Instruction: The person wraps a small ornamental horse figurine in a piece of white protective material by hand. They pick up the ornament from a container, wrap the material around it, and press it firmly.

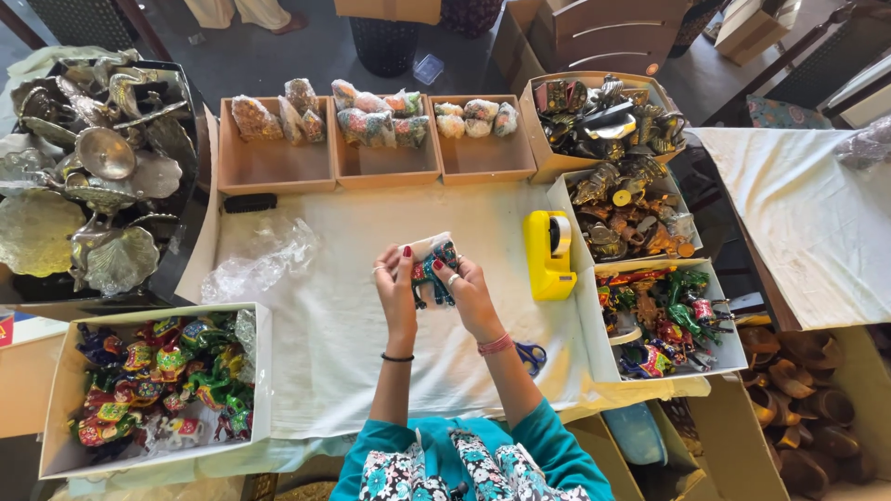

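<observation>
My left hand (397, 288) and my right hand (470, 295) are raised together over the middle of the white cloth (325, 343). Both grip a small painted animal figurine (434, 272), blue and green, partly covered by a piece of white wrapping behind it. My fingers hide much of the figurine's lower body. Crumpled clear plastic wrap (255, 263) lies on the cloth to the left of my hands. A yellow tape dispenser (548, 253) stands just right of them.
Three wooden trays (278, 167) at the back hold wrapped figurines. A white box (65, 390) at left and another (594, 343) at right hold colourful figurines. Boxes of brass items (557, 162) sit at back right, metal shell dishes (93, 176) at left.
</observation>
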